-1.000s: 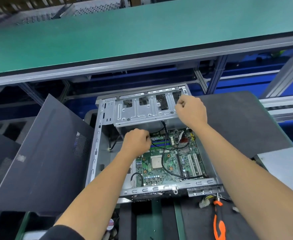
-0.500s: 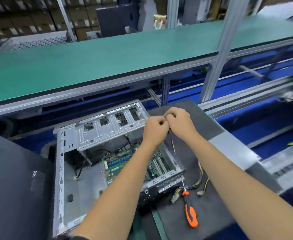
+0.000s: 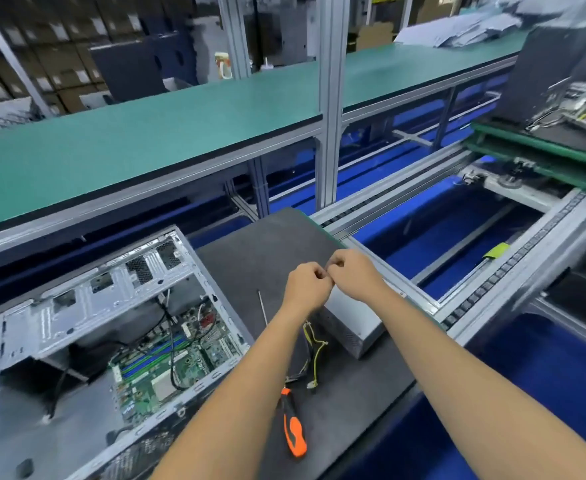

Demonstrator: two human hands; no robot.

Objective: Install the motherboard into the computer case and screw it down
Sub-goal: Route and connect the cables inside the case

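Together, left hand [image 3: 307,287] and right hand [image 3: 353,273] curl fingers, fingertips touching.

A grey metal box [image 3: 352,322] is seen lying on the dark worktop [image 3: 267,237], with a bundle of yellow and black wires [image 3: 314,355] trailing from it. A long green shelf [image 3: 146,133] is carried above on aluminium posts. Stacked cardboard boxes [image 3: 42,57] are seen behind it.
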